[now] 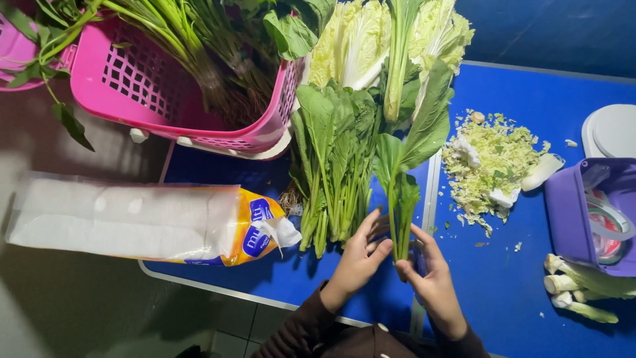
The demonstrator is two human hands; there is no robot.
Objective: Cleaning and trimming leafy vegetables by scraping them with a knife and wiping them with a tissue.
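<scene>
My right hand [432, 275] pinches the lower stem end of a leafy green stalk [402, 169] that stands out from a bunch of leafy greens [334, 159] lying on the blue table [510, 278]. My left hand [358, 258] rests beside it, fingers apart, touching the stems at the bunch's base. Pale napa cabbage [361, 40] lies behind the greens at the top centre.
A pink plastic basket [132, 79] full of long green stalks sits top left. A plastic pack of white tissue [132, 215] lies at left. Chopped cabbage scraps [493, 159] are piled at right, with a purple container [573, 212], a white lid [613, 129] and cut stems [580, 292].
</scene>
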